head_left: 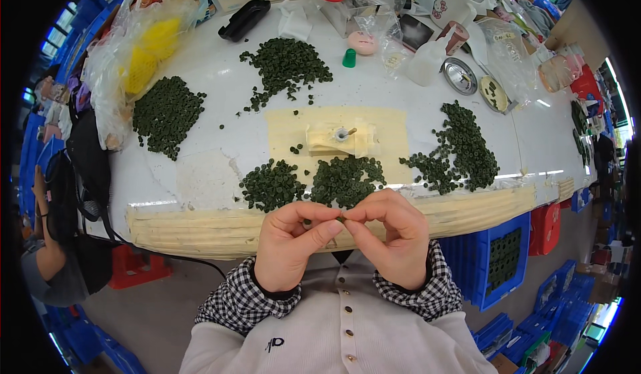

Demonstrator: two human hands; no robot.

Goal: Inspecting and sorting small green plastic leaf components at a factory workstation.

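White worktable (220, 74) fills the upper half of the head view, its taped front edge curving across the middle; green ring heaps lie on it at left (167, 114), top centre (286, 64), right (461, 148) and two just above the hands (314, 182). A cream jig (342, 138) sits at centre on a tan patch. Low in the frame, below the table edge, both hands meet fingertip to fingertip. The left hand (294, 244) and right hand (394, 237) each pinch thumb against forefinger on one small green ring (341, 219), which sits between them at frame centre, equally near to both. Its axis I cannot tell. The jig lies straight up the frame from the ring, beyond the nearest heaps
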